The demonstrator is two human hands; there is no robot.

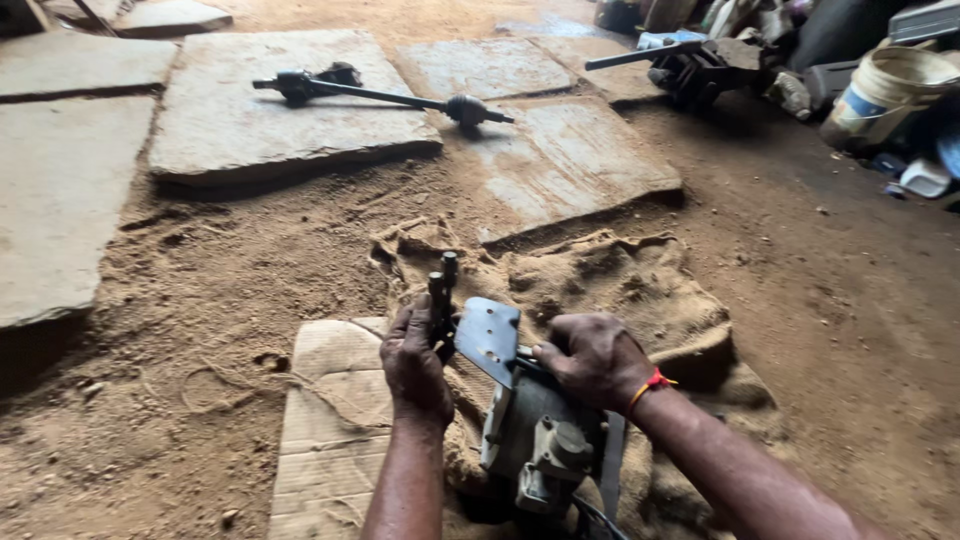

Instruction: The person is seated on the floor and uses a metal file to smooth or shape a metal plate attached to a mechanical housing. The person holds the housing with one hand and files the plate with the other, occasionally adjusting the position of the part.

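Observation:
A grey metal gearbox-like housing point(535, 430) with a flat plate point(488, 338) on top lies on dirty sackcloth point(610, 280) in front of me. My left hand point(415, 362) is closed around a dark forked rod point(441, 290) that sticks up beside the plate. My right hand point(593, 358), with a red thread on the wrist, grips the housing's upper right edge just behind the plate.
Flattened cardboard point(330, 430) lies under my left arm on sandy ground. A long axle shaft point(385, 95) rests on stone slabs point(260, 110) at the back. A white bucket point(885, 95) and dark machine parts point(700, 65) crowd the far right.

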